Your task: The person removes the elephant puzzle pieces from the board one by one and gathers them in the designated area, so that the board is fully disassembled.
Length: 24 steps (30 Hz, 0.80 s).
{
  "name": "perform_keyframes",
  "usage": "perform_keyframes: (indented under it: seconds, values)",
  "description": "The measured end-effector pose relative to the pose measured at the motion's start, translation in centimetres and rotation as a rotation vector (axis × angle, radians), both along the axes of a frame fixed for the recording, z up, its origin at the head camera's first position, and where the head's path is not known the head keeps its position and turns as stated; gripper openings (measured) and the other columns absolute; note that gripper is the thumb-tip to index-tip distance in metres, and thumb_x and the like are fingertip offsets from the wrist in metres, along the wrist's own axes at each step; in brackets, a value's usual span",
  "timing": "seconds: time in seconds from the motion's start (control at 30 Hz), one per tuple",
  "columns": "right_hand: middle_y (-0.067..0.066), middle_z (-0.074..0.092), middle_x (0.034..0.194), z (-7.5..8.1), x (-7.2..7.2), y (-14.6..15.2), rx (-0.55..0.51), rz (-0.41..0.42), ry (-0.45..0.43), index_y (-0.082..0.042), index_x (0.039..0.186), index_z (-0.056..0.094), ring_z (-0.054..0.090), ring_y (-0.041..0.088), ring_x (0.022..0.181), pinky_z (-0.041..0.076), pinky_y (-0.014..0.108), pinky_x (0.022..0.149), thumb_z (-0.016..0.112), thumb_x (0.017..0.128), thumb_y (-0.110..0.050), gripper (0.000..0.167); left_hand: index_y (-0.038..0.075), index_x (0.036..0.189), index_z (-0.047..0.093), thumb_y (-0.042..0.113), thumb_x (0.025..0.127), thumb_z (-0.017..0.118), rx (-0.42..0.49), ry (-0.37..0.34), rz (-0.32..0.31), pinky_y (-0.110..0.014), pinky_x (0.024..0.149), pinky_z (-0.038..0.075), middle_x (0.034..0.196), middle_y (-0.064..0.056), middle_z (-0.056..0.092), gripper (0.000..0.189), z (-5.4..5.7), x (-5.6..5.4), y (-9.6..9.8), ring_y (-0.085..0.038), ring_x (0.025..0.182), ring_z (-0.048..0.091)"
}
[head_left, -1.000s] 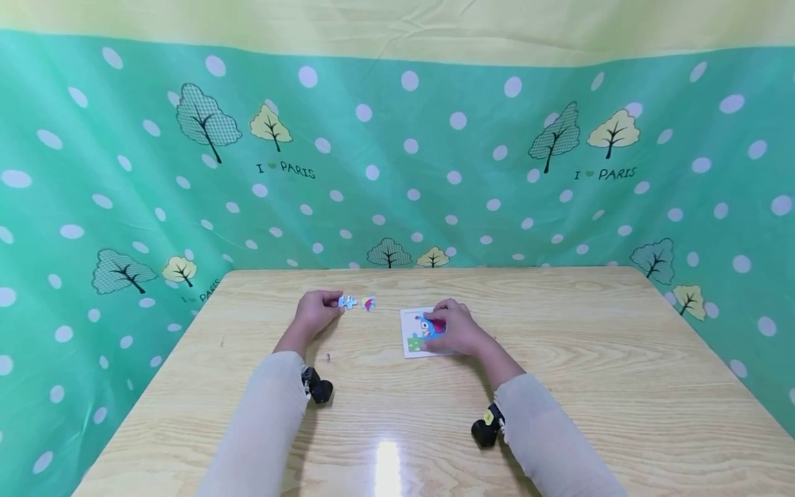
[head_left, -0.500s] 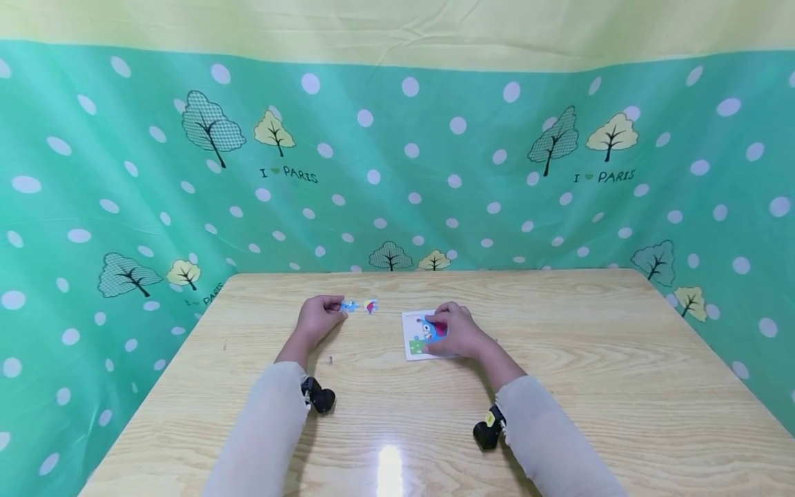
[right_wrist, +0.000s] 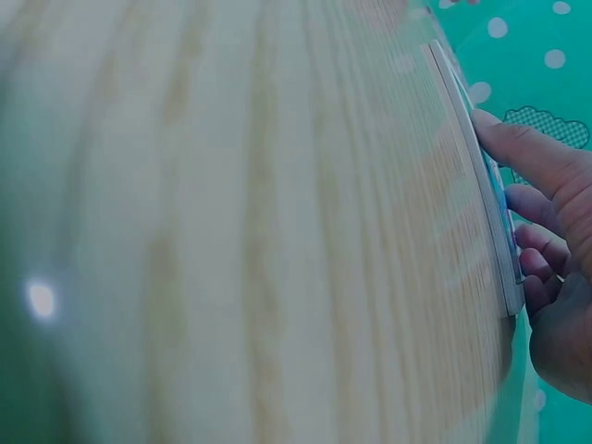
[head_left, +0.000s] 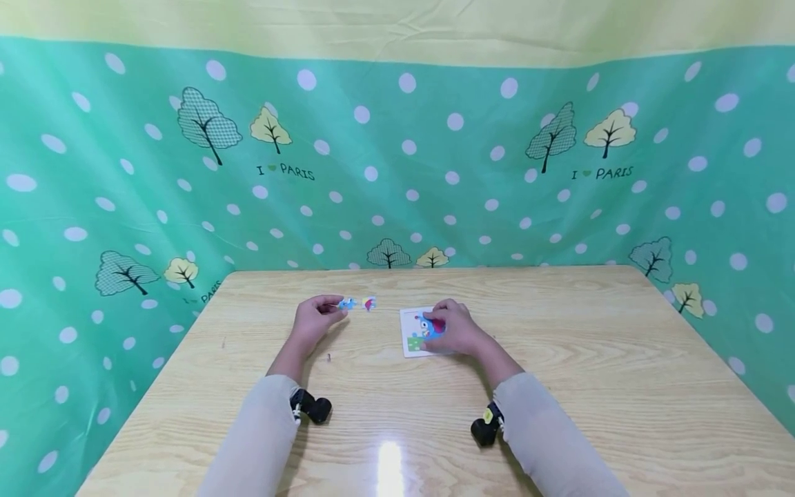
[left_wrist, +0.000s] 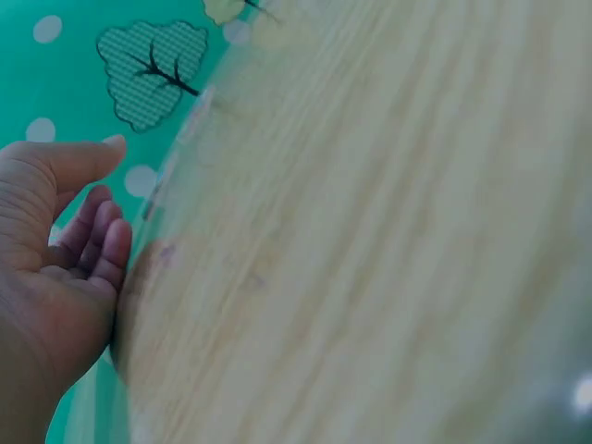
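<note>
A small blue puzzle piece [head_left: 347,304] lies at the back left of the wooden table. My left hand [head_left: 313,319] has its thumb and forefinger right at the piece's left end. In the left wrist view the thumb is straight, the other fingers loosely bent, with a gap between. Just right of that piece is a red-and-yellow puzzle piece [head_left: 369,304]. My right hand [head_left: 458,329] rests on a white-framed puzzle board [head_left: 408,314], thumb and fingers spread over its face. It hides the right part of the picture, a blue creature on green.
A tiny dark speck [head_left: 329,357] lies on the wooden table [head_left: 373,400] in front of the left hand. Behind the table hangs a green dotted curtain [head_left: 323,228], which also runs along both sides.
The left hand and forearm shift slightly toward the person, and the blue piece beside its fingertips shows more blue than before. The right hand stays on the board.
</note>
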State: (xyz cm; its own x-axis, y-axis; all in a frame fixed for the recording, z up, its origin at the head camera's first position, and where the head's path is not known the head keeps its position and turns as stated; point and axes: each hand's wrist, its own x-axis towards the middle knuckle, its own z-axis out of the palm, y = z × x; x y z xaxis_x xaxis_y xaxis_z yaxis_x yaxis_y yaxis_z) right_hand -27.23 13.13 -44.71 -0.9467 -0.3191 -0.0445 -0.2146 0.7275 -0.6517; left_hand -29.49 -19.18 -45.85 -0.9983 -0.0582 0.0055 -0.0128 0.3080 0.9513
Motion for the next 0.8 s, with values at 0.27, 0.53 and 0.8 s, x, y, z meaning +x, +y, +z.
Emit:
perform_keyframes:
  seconds: [0.27,0.53,0.8]
  values:
    - [0.011,0.046,0.146,0.0,-0.1,-0.1,0.006,0.002,-0.002,-0.009,0.144,0.061,0.038,0.032,0.134,0.04,0.048,0.111,0.09,0.083,-0.026,0.07,0.001,0.128,0.069,0.011,0.092,0.079,-0.03,0.011,-0.088,-0.027,0.085,0.053,0.129,-0.018,0.064,0.039,1.2,1.6,1.1,-0.031,0.118,0.058]
    - [0.012,0.046,0.147,-0.3,-0.1,0.0,0.01,0.016,0.01,-0.009,0.145,0.061,0.037,0.034,0.135,0.04,0.05,0.112,0.09,0.082,-0.028,0.072,-0.005,0.123,0.069,0.008,0.09,0.08,-0.033,0.06,-0.153,-0.027,0.081,0.054,0.127,-0.02,0.066,0.037,2.3,3.0,3.1,-0.034,0.115,0.06]
    - [0.012,0.048,0.145,0.0,0.1,0.0,0.03,0.031,0.045,-0.006,0.143,0.062,0.039,0.033,0.134,0.04,0.048,0.112,0.09,0.083,-0.027,0.07,-0.003,0.12,0.072,0.007,0.088,0.081,-0.047,0.057,-0.207,-0.033,0.085,0.053,0.122,-0.015,0.068,0.034,2.9,3.9,5.4,-0.031,0.112,0.061]
